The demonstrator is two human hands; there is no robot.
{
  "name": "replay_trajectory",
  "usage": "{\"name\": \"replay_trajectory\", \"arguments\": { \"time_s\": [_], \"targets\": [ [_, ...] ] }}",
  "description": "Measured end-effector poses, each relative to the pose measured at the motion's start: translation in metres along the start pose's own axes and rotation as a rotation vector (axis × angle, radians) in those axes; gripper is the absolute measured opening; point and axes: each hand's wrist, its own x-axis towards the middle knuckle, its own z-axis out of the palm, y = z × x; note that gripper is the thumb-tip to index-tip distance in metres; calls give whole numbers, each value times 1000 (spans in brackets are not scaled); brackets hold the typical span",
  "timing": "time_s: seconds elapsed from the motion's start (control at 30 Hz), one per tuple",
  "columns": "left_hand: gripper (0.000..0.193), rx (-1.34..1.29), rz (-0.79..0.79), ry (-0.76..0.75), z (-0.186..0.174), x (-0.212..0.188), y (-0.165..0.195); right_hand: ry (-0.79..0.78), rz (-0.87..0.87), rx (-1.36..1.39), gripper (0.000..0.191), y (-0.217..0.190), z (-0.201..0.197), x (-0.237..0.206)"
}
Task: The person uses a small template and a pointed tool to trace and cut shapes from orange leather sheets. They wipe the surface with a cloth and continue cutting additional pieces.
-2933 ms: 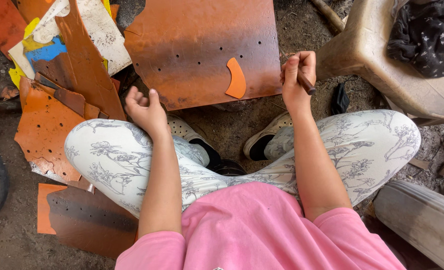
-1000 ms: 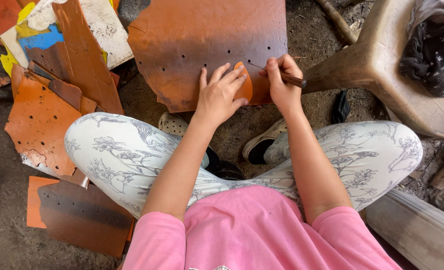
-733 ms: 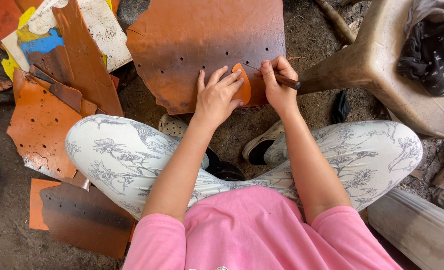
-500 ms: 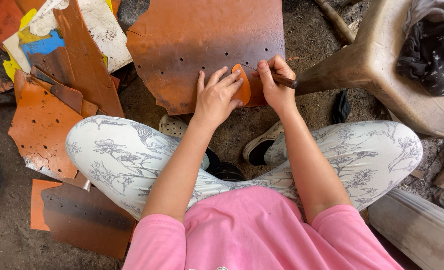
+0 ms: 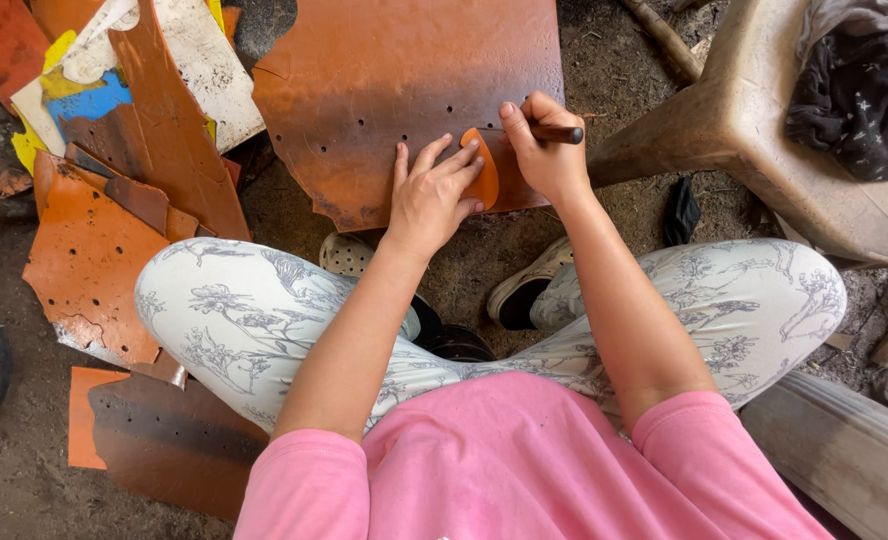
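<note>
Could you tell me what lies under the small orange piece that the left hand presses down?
The orange piece lies on the big brown sheet, pinned by the left hand. The right hand holds a tool at its edge. The sheet beneath the piece is covered.

Soft, even daylight fills the scene, brightest on the pale stool (image 5: 754, 120) to the right of the fingers (image 5: 434, 160). A dull sheen lies on the orange sheet (image 5: 384, 80) just above them. Shadows are faint, focus is sharp, and the edges bow slightly.

Head camera, downward (close overhead)
</note>
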Motion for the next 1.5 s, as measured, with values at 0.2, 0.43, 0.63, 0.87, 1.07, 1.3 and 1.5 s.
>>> {"name": "replay_trajectory", "arguments": {
  "time_s": [0.2, 0.43, 0.63, 0.87, 1.07, 1.3, 1.5],
  "targets": [
    [64, -24, 14, 12, 6, -2, -4, 12, 2, 173, 38, 4, 0, -2],
    [64, -35, -6, 1, 9, 0, -4, -1, 3, 150, 37, 4, 0, -1],
    [61, -31, -12, 4, 8, 0, -3, -14, -54, 36, 36, -4, -1, 4],
    [60, 1, -18, -8, 2, 2, -1, -17, -131, -84, 36, -9, -10, 2],
    [60, 23, -19, -16, 3, 3, 0, 62, -137, -115, 34, -16, -15, -38],
    [60, 22, -26, 2, 9, -1, -4, 233, -144, -200, 38, -25, 4, -115],
    [60, 42, 0, -16, 4, 3, 0, 105, -45, -74, 37, -37, 33, -180]
  ]
}}
